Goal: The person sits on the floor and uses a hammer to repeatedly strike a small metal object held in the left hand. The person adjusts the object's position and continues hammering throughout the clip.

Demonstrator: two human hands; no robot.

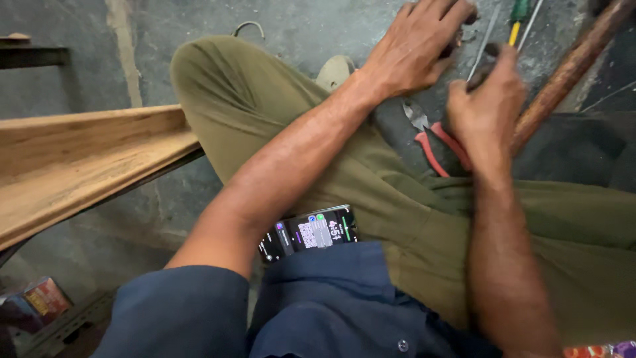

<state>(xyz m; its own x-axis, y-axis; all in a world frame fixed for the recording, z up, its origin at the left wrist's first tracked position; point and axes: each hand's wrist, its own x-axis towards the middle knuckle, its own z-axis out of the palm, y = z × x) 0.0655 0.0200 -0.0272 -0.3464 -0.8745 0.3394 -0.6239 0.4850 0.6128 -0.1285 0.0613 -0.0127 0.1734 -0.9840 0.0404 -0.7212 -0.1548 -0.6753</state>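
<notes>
Rough workshop: pliers (430, 136), screwdriver (517, 23), timber beam (79, 162) (bare concrete floor (79, 66)).

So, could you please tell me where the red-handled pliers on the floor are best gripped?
Probably by the two red handles of the pliers, from above on the knee side; they splay toward the person, partly hidden by the right hand.

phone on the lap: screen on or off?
On. The phone lies face up on the lap beside the left forearm, and its screen is lit, showing bright panels and icons.
</notes>
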